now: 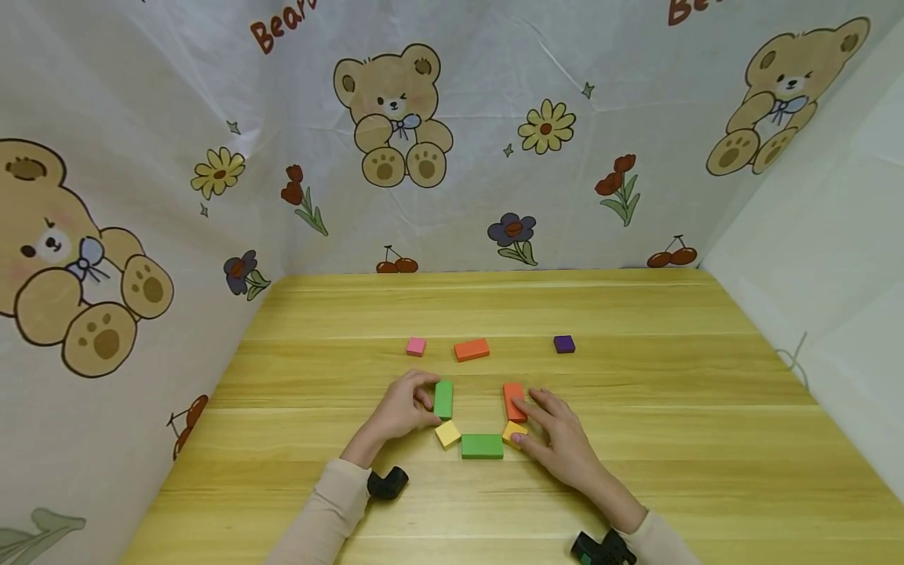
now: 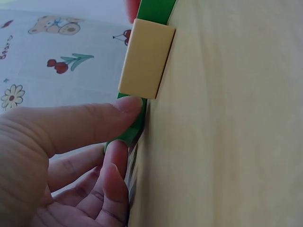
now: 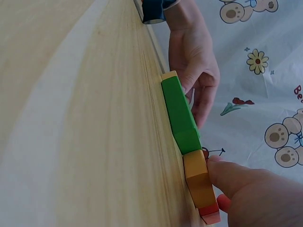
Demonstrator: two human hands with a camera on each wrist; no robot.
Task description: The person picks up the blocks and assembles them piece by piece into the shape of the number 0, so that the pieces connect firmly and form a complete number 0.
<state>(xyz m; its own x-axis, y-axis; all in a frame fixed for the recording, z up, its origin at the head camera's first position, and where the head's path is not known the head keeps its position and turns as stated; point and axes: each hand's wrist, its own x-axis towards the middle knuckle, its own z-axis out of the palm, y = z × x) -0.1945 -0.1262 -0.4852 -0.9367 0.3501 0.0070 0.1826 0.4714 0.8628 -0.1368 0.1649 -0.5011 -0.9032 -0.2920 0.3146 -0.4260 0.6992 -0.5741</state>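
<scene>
My left hand (image 1: 404,406) pinches an upright-lying green block (image 1: 443,400) by its two ends, index finger at the far end and thumb at the near one. Below it a yellow block (image 1: 448,434) sits at an angle, close to the thumb in the left wrist view. A second green block (image 1: 482,446) lies crosswise between the hands. My right hand (image 1: 565,443) has its thumb against an orange-yellow block (image 3: 198,179) and a fingertip on the red-orange block (image 1: 513,399) beyond it. Its fingers are relaxed and spread. Together the blocks form a U shape.
Farther back on the wooden table (image 1: 339,306) lie a pink block (image 1: 416,347), an orange block (image 1: 472,350) and a purple block (image 1: 564,344). A bear-printed cloth (image 1: 473,157) stands behind and to the left. At the right is a white wall (image 1: 819,259).
</scene>
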